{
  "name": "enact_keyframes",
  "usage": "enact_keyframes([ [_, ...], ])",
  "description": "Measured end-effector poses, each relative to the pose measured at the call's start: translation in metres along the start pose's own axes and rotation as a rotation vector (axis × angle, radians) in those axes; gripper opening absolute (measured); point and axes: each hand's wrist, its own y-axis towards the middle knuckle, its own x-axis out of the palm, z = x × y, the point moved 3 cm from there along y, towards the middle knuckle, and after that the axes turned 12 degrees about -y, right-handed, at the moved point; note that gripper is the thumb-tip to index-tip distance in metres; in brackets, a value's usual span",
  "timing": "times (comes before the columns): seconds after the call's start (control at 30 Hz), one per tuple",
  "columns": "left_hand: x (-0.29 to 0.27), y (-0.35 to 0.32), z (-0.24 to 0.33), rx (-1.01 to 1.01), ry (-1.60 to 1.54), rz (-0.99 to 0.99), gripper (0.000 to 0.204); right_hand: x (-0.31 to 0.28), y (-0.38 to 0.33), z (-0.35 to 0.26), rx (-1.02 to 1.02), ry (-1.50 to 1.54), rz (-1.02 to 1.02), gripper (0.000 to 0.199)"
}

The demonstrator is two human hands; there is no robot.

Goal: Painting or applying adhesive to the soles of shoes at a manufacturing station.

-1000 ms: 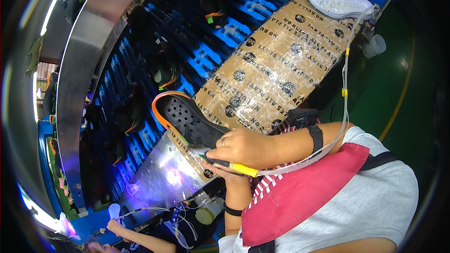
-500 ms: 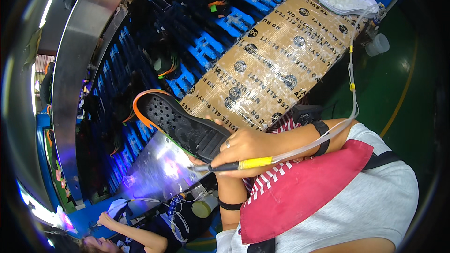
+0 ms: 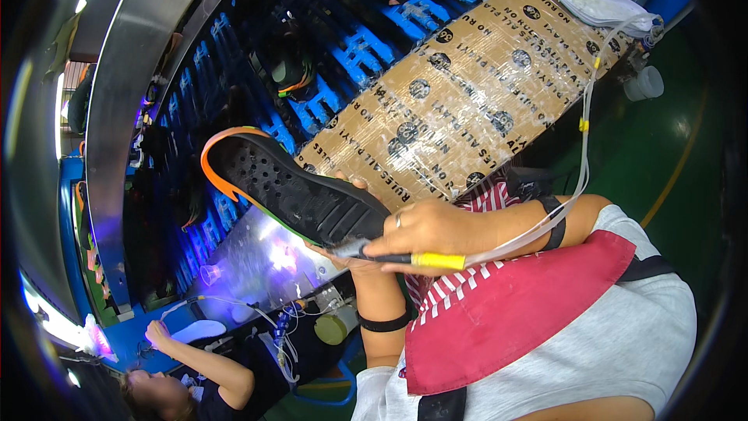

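Note:
A black shoe sole with an orange rim and a thin green edge lies with its inner face up. It has a field of holes at one end and ridges near the other. My left hand holds it from beneath, mostly hidden by the sole, with fingertips showing on the far edge. My right hand, a ring on one finger, grips a tube-fed brush with a dark handle and yellow tape. The pale brush tip touches or nearly touches the sole's near edge. Clear tubing runs back from it along my right forearm.
Brown tape with dark print covers a board, where a white sole rests at the far end. Blue slatted conveyor carries dark shoe parts beyond. Another person's hand is near a white sole at lower left. A plastic cup hangs right.
The brush tip has shifted from beside the sole to its near edge. The sole sits slightly farther left, and the whole view has shifted a little.

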Motion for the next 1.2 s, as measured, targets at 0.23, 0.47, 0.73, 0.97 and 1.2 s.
enact_keyframes([
  [0.23,-0.006,0.001,0.024,-0.056,-0.018,-0.211,0.076,-0.008,0.003,-0.003,-0.107,0.127,-0.025,0.024],
  [0.47,-0.008,0.0,0.033,0.033,0.126,-0.101,0.08,0.004,-0.004,-0.005,-0.151,0.107,-0.155,0.026],
  [0.73,0.0,0.001,0.045,0.07,0.182,-0.046,0.092,0.006,-0.006,0.002,-0.134,-0.018,-0.217,0.025],
  [0.97,0.009,0.0,0.05,-0.036,0.262,0.007,0.087,-0.004,-0.003,0.002,-0.164,0.077,-0.175,0.027],
  [1.2,0.026,0.004,0.052,-0.138,0.307,0.1,0.082,-0.001,-0.01,0.002,-0.34,0.043,-0.338,0.025],
])
